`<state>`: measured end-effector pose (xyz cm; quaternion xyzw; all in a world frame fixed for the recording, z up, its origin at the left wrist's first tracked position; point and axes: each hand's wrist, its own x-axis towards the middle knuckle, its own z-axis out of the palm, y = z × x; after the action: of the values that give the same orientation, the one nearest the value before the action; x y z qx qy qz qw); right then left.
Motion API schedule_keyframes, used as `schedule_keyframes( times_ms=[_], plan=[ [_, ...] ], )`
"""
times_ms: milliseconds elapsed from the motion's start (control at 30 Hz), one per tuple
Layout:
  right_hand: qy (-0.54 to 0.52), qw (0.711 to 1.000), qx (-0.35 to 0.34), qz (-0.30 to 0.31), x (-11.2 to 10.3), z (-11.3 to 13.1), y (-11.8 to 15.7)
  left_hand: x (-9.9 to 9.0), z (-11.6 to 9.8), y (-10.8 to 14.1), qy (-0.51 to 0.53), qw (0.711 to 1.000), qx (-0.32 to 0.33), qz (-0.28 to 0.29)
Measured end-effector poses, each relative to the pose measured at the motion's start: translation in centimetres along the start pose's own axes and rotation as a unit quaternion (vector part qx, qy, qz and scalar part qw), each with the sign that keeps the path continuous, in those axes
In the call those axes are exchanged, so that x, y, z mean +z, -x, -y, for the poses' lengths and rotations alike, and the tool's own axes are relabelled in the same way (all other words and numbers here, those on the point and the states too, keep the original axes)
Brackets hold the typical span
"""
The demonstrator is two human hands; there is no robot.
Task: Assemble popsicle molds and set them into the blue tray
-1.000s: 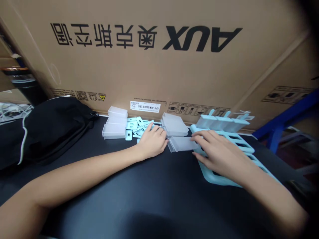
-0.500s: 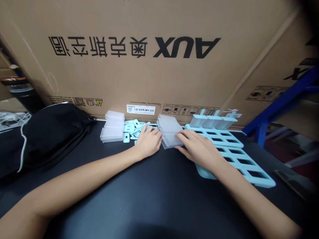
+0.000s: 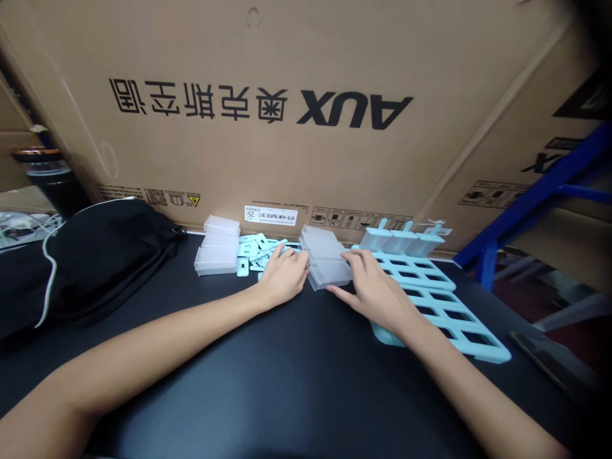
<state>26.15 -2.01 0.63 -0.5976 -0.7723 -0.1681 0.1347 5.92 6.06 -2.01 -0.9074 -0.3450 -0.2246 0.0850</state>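
A group of translucent ice pop mould cups (image 3: pixel 324 250) lies on the black table in front of me, partly stacked. My left hand (image 3: pixel 285 273) rests against their left side with fingers bent; its fingertips are partly hidden. At the near right end, my right hand (image 3: pixel 370 287) has its thumb low and its fingers higher, around the nearest cup. Just behind my left hand is a pile of light blue stick lids (image 3: pixel 247 247). To the right, light blue slotted mould racks (image 3: pixel 444 305) lie flat, with several lidded moulds (image 3: pixel 403 241) standing at their far end.
More translucent cups (image 3: pixel 217 255) sit left of the lids. A black bag (image 3: pixel 108 255) and a dark bottle (image 3: pixel 55 182) are at the left. A large cardboard box (image 3: pixel 268 159) walls off the back. Blue metal posts (image 3: pixel 488 258) and a phone-like dark object (image 3: pixel 545 357) are at the right.
My right thumb has slid a little lower and left along the near cup, opening wider from the fingers. The left hand stays almost still. The whole view has shifted slightly.
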Motion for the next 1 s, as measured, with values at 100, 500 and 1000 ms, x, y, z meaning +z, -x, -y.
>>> schedule_keyframes(
  times_ms=[100,500,1000],
  plan=[
    [-0.039,0.999,0.02,0.015,0.4,-0.2,0.1,0.0,0.0,-0.1,0.021,1.0,0.005,0.001],
    [-0.147,0.986,0.054,0.05,1.5,-1.0,0.0,0.5,0.5,-0.1,0.04,0.999,0.005,0.012],
    [-0.137,0.986,0.059,0.071,1.2,-0.9,0.0,0.5,0.8,-0.3,0.047,0.999,-0.007,0.0]
  ],
)
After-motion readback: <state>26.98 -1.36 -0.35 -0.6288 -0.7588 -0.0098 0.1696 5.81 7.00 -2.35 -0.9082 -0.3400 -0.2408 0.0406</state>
